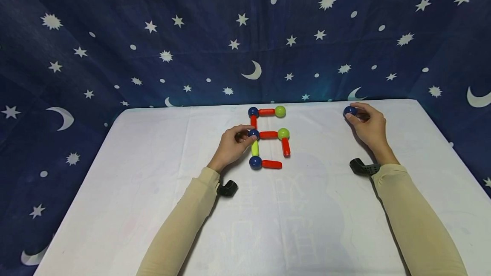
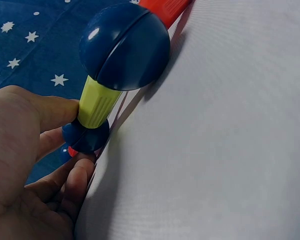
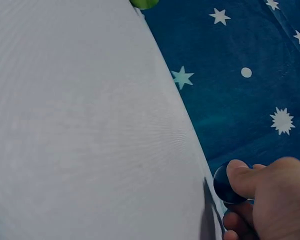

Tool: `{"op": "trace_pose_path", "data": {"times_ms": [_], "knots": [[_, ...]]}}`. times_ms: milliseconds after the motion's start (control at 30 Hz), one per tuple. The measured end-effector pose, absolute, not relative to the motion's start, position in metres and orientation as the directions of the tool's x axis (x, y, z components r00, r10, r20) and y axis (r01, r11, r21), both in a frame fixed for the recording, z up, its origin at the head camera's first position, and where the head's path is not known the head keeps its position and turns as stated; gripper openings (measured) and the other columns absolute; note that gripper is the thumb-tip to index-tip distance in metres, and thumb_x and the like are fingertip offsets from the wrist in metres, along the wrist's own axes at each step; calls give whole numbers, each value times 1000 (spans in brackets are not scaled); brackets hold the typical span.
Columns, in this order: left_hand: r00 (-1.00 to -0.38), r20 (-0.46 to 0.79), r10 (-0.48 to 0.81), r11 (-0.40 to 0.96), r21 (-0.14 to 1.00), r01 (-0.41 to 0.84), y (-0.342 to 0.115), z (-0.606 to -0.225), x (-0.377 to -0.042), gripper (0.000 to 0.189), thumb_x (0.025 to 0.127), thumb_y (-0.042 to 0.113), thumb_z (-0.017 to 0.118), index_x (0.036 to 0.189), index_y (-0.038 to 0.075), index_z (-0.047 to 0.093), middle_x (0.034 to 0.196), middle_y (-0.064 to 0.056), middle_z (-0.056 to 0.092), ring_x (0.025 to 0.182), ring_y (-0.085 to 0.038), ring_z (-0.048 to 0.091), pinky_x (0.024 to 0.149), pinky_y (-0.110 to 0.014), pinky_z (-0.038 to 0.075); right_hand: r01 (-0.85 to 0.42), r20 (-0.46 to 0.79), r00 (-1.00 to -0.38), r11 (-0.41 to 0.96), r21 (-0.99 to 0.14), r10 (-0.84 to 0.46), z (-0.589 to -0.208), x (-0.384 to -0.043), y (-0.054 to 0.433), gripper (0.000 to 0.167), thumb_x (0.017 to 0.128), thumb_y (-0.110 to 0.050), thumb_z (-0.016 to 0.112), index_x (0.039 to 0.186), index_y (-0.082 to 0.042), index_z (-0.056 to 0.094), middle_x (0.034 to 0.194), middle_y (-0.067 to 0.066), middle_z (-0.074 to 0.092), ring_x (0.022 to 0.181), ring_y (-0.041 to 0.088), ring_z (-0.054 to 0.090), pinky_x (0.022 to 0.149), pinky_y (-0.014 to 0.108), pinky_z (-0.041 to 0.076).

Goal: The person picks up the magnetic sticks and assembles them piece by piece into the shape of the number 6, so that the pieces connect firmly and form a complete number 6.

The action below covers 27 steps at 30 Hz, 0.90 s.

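Note:
My left hand (image 1: pixel 233 145) pinches the middle blue ball (image 1: pixel 253 134) of a figure built from balls and short rods. From that ball a red rod (image 1: pixel 268 134) runs right to a green ball (image 1: pixel 283 133), and a yellow-green rod (image 2: pixel 97 104) leads to the nearest blue ball (image 2: pixel 125 47). Another red rod (image 1: pixel 272 164) extends from that nearest ball, its right end free. At the far end stand a blue ball (image 1: pixel 253 112) and a green ball (image 1: pixel 280 111) joined by a red rod. Off to the right, my right hand (image 1: pixel 369 126) pinches a separate blue ball (image 1: pixel 350 111).
A white cloth covers the table (image 1: pixel 126 191). Behind it hangs a dark blue curtain (image 1: pixel 207 46) with stars and moons, meeting the table's far edge near the right hand. Black wrist devices (image 1: pixel 228 188) sit by both sleeves.

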<state>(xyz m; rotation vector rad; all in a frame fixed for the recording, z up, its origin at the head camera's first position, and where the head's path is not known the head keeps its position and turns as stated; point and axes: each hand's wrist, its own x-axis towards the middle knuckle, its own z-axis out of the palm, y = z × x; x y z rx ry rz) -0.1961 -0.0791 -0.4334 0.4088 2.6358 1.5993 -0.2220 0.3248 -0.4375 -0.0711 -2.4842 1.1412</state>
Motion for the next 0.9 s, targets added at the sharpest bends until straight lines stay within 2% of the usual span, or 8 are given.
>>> {"op": "trace_pose_path", "data": {"times_ms": [300, 500, 700, 900], "knots": [[-966, 106, 237, 443, 873, 205, -81, -433, -195, 32, 97, 16, 71, 127, 7, 69, 104, -11, 65, 86, -22, 58, 77, -27, 49, -144, 305, -938, 620, -771, 162, -428, -220, 317, 45, 97, -12, 70, 139, -1, 59, 124, 25, 61, 103, 19, 54, 83, 17, 39], [-965, 104, 240, 445, 872, 205, -81, -432, -194, 32, 97, 16, 71, 127, 7, 69, 105, -11, 65, 87, -22, 58, 77, -27, 49, -160, 252, -966, 618, -770, 64, -415, -216, 309, 45, 99, -16, 68, 140, 1, 58, 131, 24, 56, 107, 23, 53, 85, 21, 40], [-962, 120, 246, 427, 877, 219, -80, -433, -195, 31, 96, 15, 72, 126, 7, 70, 104, -11, 64, 85, -21, 58, 76, -26, 49, -225, 260, -965, 596, -771, -28, -410, -214, 293, 41, 95, -11, 72, 133, 1, 63, 123, 21, 62, 101, 12, 55, 83, 16, 41], [-959, 135, 248, 423, 876, 233, -80, -433, -196, 31, 96, 14, 72, 126, 6, 70, 103, -11, 64, 84, -21, 58, 75, -25, 49, -277, 228, -961, 599, -752, -157, -404, -209, 275, 42, 94, -15, 75, 132, 0, 64, 117, 20, 66, 103, 24, 58, 85, 18, 44]]}}
